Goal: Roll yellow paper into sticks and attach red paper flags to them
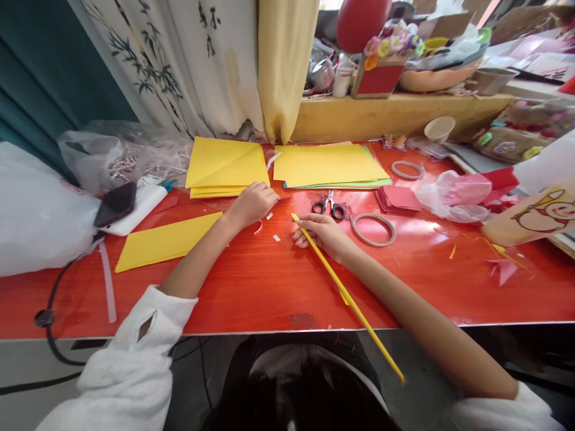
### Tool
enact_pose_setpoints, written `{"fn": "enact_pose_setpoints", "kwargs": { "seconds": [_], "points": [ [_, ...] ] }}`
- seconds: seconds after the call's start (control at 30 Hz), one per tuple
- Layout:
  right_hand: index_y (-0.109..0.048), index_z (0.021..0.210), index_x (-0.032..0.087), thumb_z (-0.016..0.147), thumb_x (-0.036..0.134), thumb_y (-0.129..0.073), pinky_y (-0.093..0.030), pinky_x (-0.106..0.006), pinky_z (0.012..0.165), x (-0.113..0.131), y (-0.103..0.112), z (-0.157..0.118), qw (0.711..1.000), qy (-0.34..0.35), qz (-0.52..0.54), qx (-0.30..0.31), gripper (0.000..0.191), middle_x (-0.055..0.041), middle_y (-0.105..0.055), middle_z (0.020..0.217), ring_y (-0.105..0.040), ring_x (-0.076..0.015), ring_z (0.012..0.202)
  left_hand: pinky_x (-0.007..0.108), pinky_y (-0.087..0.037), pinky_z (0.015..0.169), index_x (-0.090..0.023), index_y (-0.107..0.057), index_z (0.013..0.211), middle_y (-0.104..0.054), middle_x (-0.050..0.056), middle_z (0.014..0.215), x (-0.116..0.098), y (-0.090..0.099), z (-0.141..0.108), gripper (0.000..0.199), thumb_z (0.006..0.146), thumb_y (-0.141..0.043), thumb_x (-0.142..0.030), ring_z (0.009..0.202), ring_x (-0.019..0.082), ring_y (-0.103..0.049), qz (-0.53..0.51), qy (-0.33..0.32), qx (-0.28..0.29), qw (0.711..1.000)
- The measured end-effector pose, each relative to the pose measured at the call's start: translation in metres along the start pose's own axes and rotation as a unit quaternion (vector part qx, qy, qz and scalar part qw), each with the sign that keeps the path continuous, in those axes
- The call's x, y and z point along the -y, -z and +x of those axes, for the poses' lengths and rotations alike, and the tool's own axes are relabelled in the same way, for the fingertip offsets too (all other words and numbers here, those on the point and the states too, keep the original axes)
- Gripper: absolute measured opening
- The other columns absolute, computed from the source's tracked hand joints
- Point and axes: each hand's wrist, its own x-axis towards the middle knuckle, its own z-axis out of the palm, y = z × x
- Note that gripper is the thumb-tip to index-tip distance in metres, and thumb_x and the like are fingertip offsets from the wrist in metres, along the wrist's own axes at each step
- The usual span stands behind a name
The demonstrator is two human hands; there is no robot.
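A long, thin yellow paper roll (353, 304) is held near its upper end by my right hand (327, 234), and its lower end hangs past the table's front edge. My left hand (252, 203) has its fingers bent together at the lower right corner of the left yellow paper stack (228, 164); whatever lies between its fingertips is too small to make out. Small white scraps (277, 238) lie between the hands. Black-handled scissors (330, 206) rest behind my right hand, beside a roll of tape (373, 230). Folded yellow paper (166, 242) lies partly under my left forearm.
The red table (269, 299) also carries a second yellow stack (330, 164), red paper squares (399, 199), another tape roll (407, 169), a dark phone (115, 205) and white plastic bags (42, 215) at the left. A patterned cup (534, 215) stands at the right.
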Motion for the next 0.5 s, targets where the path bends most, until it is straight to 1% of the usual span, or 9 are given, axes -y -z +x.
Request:
{"fn": "enact_pose_setpoints", "kwargs": {
  "seconds": [0.1, 0.23, 0.33, 0.5],
  "points": [
    [-0.057, 0.086, 0.014, 0.081, 0.018, -0.056, -0.051, -0.019, 0.047, 0.002, -0.003, -0.003, 1.000, 0.025, -0.012, -0.003, 0.006, -0.0031, -0.067, 0.062, -0.062, -0.0103, 0.048, 0.032, -0.038, 0.072, -0.010, -0.062, 0.091, -0.065, 0.015, 0.085, -0.024, 0.006, -0.003, 0.029, 0.091, -0.035, -0.021, 0.080, 0.021, -0.058, 0.000, 0.003, 0.003, 1.000],
    [-0.059, 0.086, 0.015, 0.081, 0.022, -0.058, -0.051, -0.018, 0.048, 0.005, -0.002, -0.005, 0.998, 0.048, -0.021, -0.018, 0.009, -0.0017, -0.066, 0.061, -0.062, -0.0096, 0.048, 0.026, -0.038, 0.063, -0.011, -0.060, 0.096, -0.065, 0.011, 0.083, -0.051, 0.007, -0.006, 0.027, 0.091, -0.036, -0.022, 0.072, 0.018, -0.060, -0.025, 0.035, -0.009, 0.999],
    [-0.059, 0.085, 0.015, 0.081, 0.020, -0.057, -0.051, -0.018, 0.047, 0.006, 0.000, -0.005, 0.998, 0.051, -0.029, -0.038, 0.007, -0.0011, -0.066, 0.060, -0.061, -0.0093, 0.048, 0.024, -0.038, 0.063, -0.013, -0.058, 0.101, -0.067, 0.009, 0.086, -0.060, 0.006, -0.006, 0.026, 0.092, -0.036, -0.023, 0.073, 0.016, -0.061, -0.056, 0.074, -0.035, 0.995],
    [-0.059, 0.084, 0.014, 0.081, 0.018, -0.055, -0.050, -0.019, 0.043, 0.010, -0.003, -0.007, 0.996, 0.044, -0.058, -0.048, 0.007, -0.0017, -0.065, 0.056, -0.061, -0.0110, 0.044, 0.024, -0.042, 0.069, -0.015, -0.060, 0.099, -0.069, 0.006, 0.089, -0.064, 0.005, -0.006, 0.023, 0.091, -0.039, -0.023, 0.078, 0.016, -0.064, -0.102, 0.122, -0.068, 0.985]
  ]
}}
